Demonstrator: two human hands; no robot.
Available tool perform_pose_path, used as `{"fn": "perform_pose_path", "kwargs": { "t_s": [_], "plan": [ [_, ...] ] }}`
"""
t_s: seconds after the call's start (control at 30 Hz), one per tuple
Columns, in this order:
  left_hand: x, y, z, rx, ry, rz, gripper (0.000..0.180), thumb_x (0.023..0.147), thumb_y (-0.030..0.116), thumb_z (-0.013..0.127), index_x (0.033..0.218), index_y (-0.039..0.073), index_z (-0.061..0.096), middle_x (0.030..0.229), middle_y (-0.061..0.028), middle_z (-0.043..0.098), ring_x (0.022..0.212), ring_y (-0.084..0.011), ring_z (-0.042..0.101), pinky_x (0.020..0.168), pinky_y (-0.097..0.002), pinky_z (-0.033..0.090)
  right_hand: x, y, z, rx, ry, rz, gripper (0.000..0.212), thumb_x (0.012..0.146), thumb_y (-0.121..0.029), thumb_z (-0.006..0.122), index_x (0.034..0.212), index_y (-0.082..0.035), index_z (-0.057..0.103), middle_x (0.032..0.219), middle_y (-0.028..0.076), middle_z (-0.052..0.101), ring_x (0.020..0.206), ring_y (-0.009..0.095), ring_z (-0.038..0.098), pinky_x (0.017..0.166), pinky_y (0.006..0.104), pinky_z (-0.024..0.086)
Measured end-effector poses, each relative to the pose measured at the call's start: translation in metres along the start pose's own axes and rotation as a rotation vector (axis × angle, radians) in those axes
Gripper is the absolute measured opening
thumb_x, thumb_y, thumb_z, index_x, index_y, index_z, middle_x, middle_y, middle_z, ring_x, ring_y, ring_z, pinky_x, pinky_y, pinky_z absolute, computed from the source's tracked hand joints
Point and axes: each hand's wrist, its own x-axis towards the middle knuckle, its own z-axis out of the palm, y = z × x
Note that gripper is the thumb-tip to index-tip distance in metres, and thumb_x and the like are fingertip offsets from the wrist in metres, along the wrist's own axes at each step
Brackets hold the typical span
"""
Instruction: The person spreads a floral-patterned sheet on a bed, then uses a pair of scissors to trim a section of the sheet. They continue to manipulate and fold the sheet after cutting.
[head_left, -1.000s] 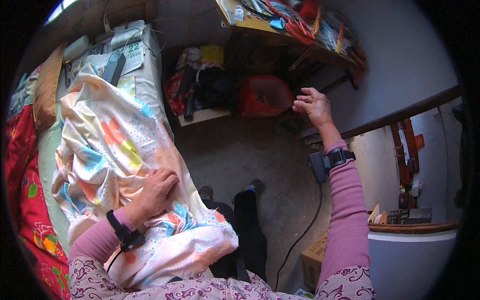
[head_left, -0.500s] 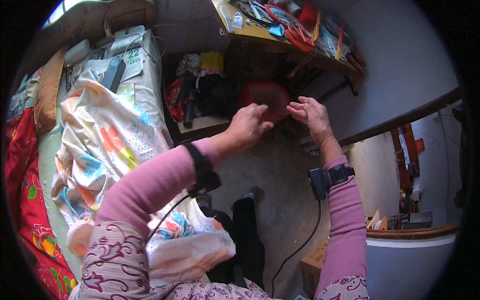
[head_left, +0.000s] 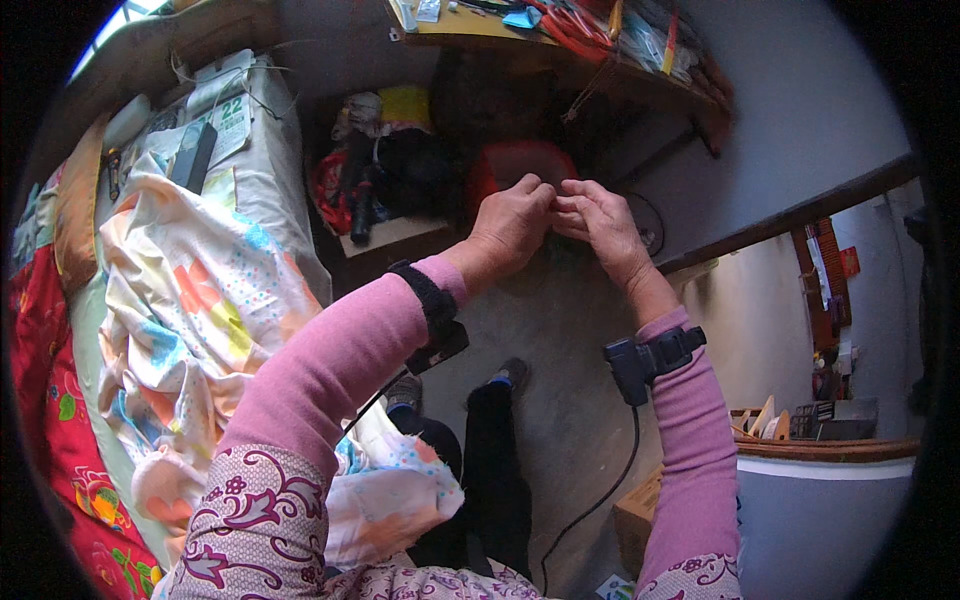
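While the left hand (head_left: 510, 222) and right hand (head_left: 604, 228) nearly meet, half-closed, any hold unclear, delicate fingertip work seems underway, next needing steadiness.

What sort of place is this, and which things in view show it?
Probably a home bedroom: red floral fabric and a patterned cloth spread like bedding, with a cluttered table beyond.

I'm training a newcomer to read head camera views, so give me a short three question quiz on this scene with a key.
1. Multiple choice: where is the left hand?
(a) on the floor
(b) close to the right hand
(c) behind the person's back
2. True or false: neither hand is touching the patterned cloth.
3. Short answer: what colour are the sleeves on the forearms?

Key: 1 b; 2 true; 3 pink.
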Motion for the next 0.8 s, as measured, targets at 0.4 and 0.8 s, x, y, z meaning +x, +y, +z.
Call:
{"fn": "perform_pose_path", "kwargs": {
  "t_s": [0.4,0.8],
  "plan": [
    [-0.012,-0.034,-0.004,0.399,-0.325,-0.205,0.027,0.081,0.012,0.069,0.106,0.003,0.062,0.106,-0.0152,0.066,0.096,-0.0332,0.070,0.075,-0.0409,0.059,-0.019,0.007,-0.036,0.052,0.096,0.078,0.052,0.102,-0.023,0.047,0.146,0.004,0.039,0.132,0.021,0.062,0.114,0.029,0.068,0.092,0.0394,0.056],
    [-0.046,-0.094,-0.023,0.480,-0.701,-0.211,0.032,0.084,0.014,0.065,0.116,0.017,0.064,0.133,-0.0084,0.058,0.128,-0.0344,0.053,0.089,-0.0591,0.050,-0.034,0.032,-0.061,0.036,0.188,0.077,0.060,0.105,-0.040,0.046,0.147,0.002,0.040,0.136,0.023,0.059,0.120,0.031,0.064,0.098,0.0435,0.053]
  ]
}}
